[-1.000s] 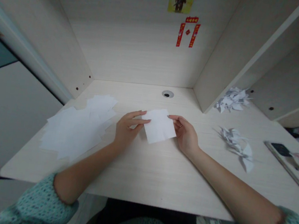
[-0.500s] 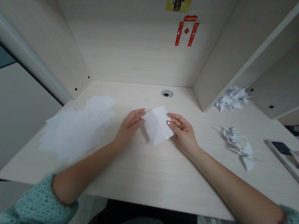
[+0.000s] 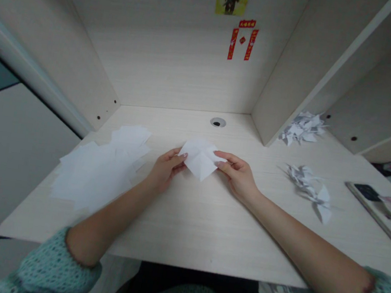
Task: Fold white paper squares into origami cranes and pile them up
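Observation:
A small white sheet of paper sits folded between both hands in the middle of the pale wooden desk, one point aimed at me. My left hand pinches its left corner with thumb and fingers. At the sheet's right edge, my right hand grips it, fingers curled over the top. The paper rests low on the desk surface.
Several loose white sheets lie spread at the left. Folded paper figures lie at the right and in a shelf corner. A phone on a book is at far right. A cable hole sits behind.
The flat square sheet has been lifted, turned and folded over into a pointed shape. Both hands moved closer together onto it.

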Action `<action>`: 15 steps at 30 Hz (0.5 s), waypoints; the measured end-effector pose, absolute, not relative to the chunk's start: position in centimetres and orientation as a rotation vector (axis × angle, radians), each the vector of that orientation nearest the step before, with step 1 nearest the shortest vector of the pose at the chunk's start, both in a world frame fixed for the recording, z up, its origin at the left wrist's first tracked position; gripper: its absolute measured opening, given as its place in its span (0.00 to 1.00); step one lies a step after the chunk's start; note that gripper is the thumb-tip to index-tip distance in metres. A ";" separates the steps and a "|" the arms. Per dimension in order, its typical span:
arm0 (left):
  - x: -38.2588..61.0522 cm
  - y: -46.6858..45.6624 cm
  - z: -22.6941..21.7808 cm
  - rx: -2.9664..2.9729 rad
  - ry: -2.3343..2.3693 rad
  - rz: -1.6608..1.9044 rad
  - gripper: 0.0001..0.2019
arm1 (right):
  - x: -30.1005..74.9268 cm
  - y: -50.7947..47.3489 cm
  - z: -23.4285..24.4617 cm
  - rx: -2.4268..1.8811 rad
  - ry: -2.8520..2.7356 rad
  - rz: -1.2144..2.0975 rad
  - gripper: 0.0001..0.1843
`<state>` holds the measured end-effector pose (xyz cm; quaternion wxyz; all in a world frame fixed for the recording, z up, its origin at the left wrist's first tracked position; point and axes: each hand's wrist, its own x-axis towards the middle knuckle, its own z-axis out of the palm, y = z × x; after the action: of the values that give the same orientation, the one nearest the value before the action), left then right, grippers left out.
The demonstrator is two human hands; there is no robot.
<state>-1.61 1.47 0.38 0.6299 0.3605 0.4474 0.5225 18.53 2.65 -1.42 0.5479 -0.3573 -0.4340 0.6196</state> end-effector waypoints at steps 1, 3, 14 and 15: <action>-1.6 1.5 0.5 0.802 1.007 1.196 0.19 | 18.6 2.6 -1.4 -0.837 -1.052 1.474 0.17; -1.5 1.4 0.7 0.751 0.983 1.209 0.23 | 18.6 2.4 -1.3 -0.808 -1.105 1.483 0.19; -1.1 0.8 0.7 0.749 0.935 1.185 0.22 | 18.3 1.8 -1.1 -0.762 -1.310 1.462 0.22; -1.0 0.7 0.7 0.749 0.937 1.183 0.24 | 18.3 1.8 -1.1 -0.763 -1.327 1.464 0.24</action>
<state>-1.02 0.73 0.72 0.6655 0.3318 0.4151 0.5241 18.30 1.78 -1.12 0.4897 -0.3140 -0.5462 0.6027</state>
